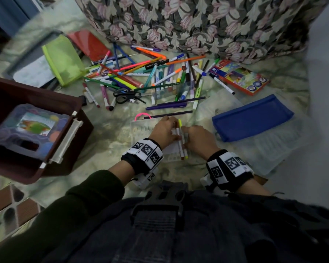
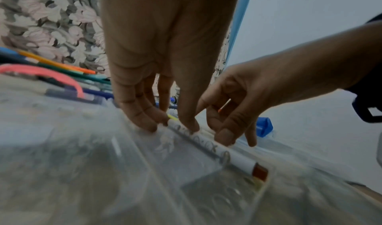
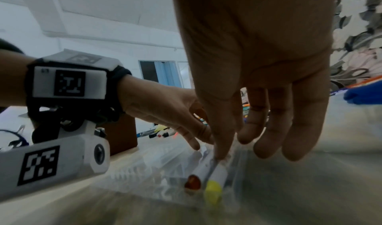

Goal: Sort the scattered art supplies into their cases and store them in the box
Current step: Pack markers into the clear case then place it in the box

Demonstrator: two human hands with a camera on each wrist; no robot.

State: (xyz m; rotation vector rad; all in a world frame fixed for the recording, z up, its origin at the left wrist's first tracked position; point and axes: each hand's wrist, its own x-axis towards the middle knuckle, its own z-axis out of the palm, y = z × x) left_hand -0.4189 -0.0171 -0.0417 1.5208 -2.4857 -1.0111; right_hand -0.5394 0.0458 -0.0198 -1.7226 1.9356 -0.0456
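Observation:
A clear plastic marker case (image 1: 141, 130) with a pink handle (image 1: 142, 115) lies on the floor in front of me. Two white markers lie side by side in its right end: one brown-capped (image 1: 179, 143) and one yellow-capped (image 1: 183, 138). My left hand (image 1: 174, 133) presses its straight fingertips on the brown-capped marker (image 2: 227, 156) from the left. My right hand (image 1: 187, 135) meets it from the right. In the right wrist view one fingertip of the right hand (image 3: 237, 146) pushes down between the brown-capped marker (image 3: 201, 169) and the yellow-capped marker (image 3: 217, 176). Its other fingers hang straight.
A brown storage box (image 1: 65, 103) at the left holds a clear paint case (image 1: 27, 130). Beyond the hands lies a pile of markers and pencils (image 1: 150, 78) with black scissors (image 1: 125, 94). A green pouch (image 1: 63, 59), blue pencil case (image 1: 253, 116) and coloured-pencil box (image 1: 239, 76) lie around.

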